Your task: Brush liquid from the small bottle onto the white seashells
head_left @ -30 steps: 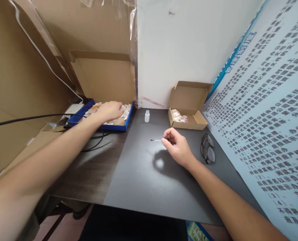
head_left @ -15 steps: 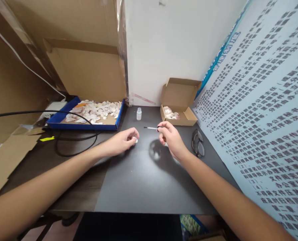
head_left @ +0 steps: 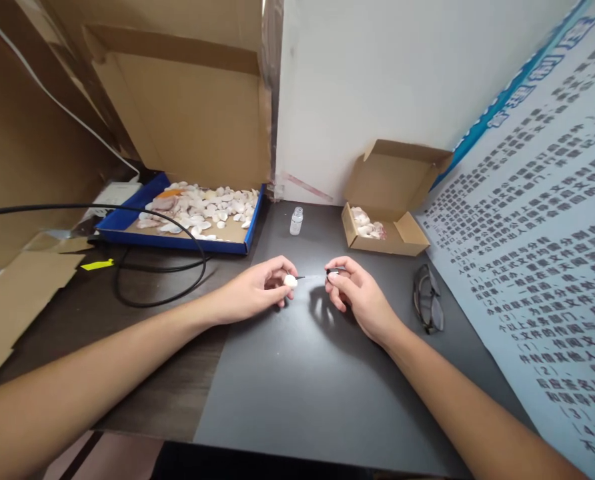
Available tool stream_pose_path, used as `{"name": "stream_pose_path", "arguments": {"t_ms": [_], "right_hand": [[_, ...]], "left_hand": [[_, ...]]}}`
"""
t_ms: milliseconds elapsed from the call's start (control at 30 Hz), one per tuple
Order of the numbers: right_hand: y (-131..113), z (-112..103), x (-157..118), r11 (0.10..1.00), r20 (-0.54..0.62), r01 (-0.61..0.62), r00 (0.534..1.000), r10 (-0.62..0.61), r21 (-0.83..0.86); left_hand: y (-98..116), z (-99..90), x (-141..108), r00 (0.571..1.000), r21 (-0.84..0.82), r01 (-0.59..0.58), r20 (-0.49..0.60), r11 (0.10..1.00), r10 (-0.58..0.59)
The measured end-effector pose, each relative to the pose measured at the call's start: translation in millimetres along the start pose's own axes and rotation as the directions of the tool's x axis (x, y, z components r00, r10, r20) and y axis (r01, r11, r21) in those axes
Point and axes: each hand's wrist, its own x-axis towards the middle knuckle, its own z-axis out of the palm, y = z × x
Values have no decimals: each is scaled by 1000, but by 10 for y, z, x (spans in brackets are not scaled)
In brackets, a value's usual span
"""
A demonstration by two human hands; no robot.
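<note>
Landmark for places: the small glass bottle (head_left: 296, 221), upright and uncapped on the dark surface (head_left: 277, 387). White shell (head_left: 290, 281): nearer the person than the bottle, raised in the left hand (head_left: 262, 287), pinched between thumb and fingers. Right hand (head_left: 355, 287): grasping a thin brush (head_left: 315, 276) by its black cap, dark tip aimed at the shell. Tip is at the shell's edge; actual contact I cannot confirm.

Step in hand, my judgement: coating the shell. Next move would seem to call for a steady left pinch and a light stroke of the tip across the shell.

Containers: blue-walled tray (head_left: 177, 241), left of the bottle, lid up, many loose shells (head_left: 217, 207) plus an orange piece (head_left: 170, 193). Small cardboard box (head_left: 387, 247), right of the bottle, lid open, pale pinkish pieces (head_left: 366, 225) toward its left end. Bottle's fill level: not readable from here
</note>
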Motion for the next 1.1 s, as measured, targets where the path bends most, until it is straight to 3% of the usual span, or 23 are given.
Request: {"name": "stream_pose_path", "arguments": {"t_ms": [333, 500, 667, 867, 1100], "right_hand": [[-35, 15, -47, 998, 52, 5, 999, -2, -65], [-18, 11, -50, 999, 60, 2, 998, 1, -44], [13, 15, -64, 999, 15, 47, 999, -47, 3], [13, 3, -64, 999, -9, 37, 999, -36, 27], [-20, 10, -90, 998, 26, 51, 998, -52, 45]], "left_hand": [[54, 18, -28, 1000, -64, 23, 0, 998, -23], [86, -40, -21, 995, -174, 101, 30, 980, -98], [135, -99, -29, 980, -370, 197, 52, 908, -192], [131, -80, -56, 964, -607, 252, 84, 754, -254], [137, -49, -81, 952, -654, 304, 179, 692, -249]]}}
